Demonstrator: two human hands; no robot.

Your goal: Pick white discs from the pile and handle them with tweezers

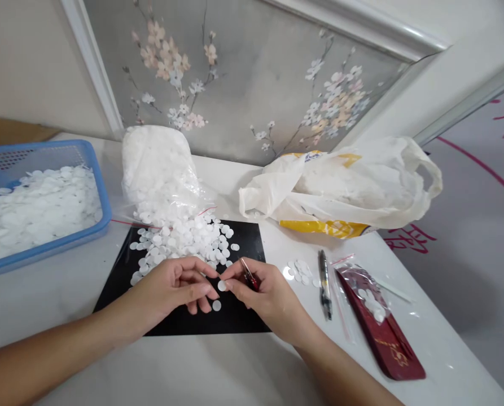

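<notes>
My right hand pinches a small white disc between thumb and forefinger. Tucked in the same hand is a slim tool with a silver tip and red handle; its kind is partly hidden by the fingers. My left hand is beside the disc, its fingers apart with nothing seen between them. Another white disc lies below the fingertips on a black mat. Behind my left hand, a heap of white discs spreads over the mat from a clear plastic bag.
A blue basket of white discs stands at left. Behind on the right lies a white and yellow plastic bag. Further right are a small disc pile, a pen, a clear zip bag and a dark red case.
</notes>
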